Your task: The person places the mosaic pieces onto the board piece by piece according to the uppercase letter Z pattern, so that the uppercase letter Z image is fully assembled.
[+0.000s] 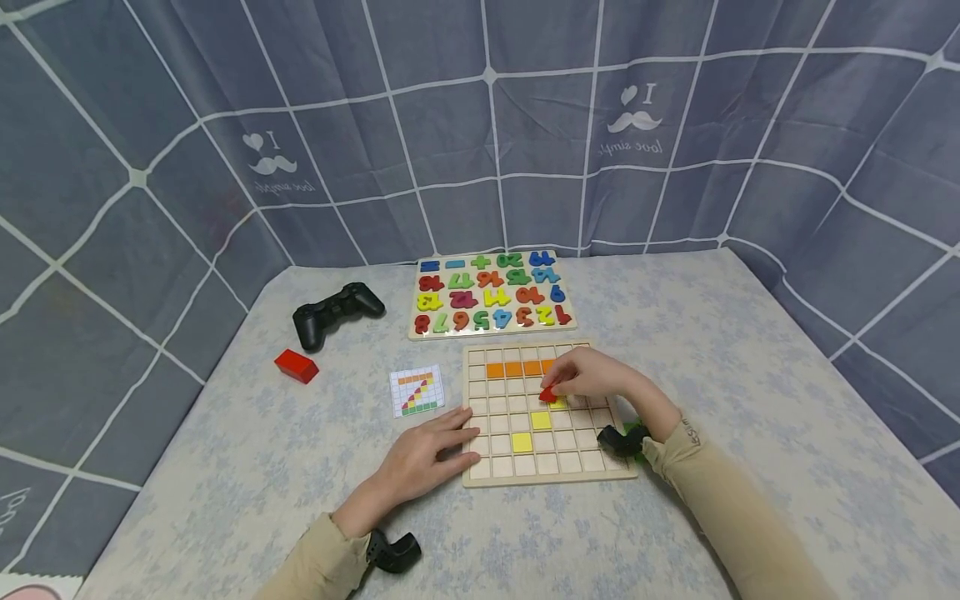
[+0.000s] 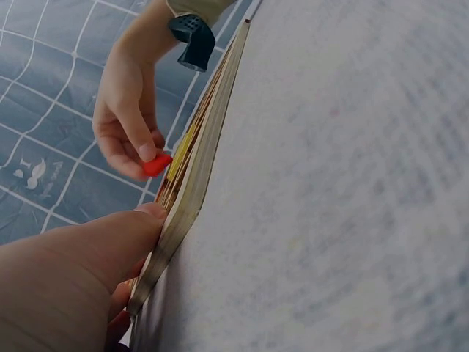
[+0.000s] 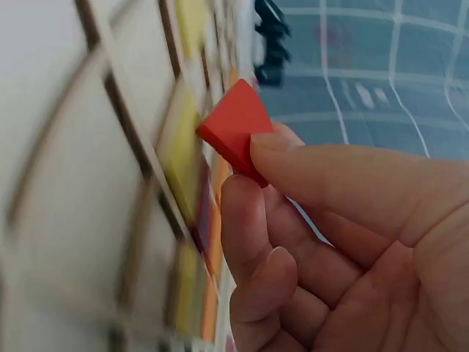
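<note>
Over the upper right part of a wooden grid board (image 1: 551,481), my right hand (image 1: 592,372) pinches a small red tile (image 3: 238,125) between thumb and fingers. The tile shows a pointed corner; the thumb covers part of it. Orange tiles (image 1: 513,369) fill cells in a row near the board's far side. Yellow tiles (image 1: 522,442) run diagonally up toward the right hand, one of them partly covered by it. My left hand (image 1: 420,454) rests its outstretched fingers on the board's left edge. In the left wrist view its thumb (image 2: 110,238) touches that edge.
A pattern card (image 1: 417,390) lies left of the board. Behind stands a number puzzle (image 1: 491,335). Farther left are a black game controller (image 1: 337,315) and a red block (image 1: 296,366). Something green (image 1: 633,429) shows partly behind the right wrist. A grey-blue curtain (image 1: 540,125) hangs behind.
</note>
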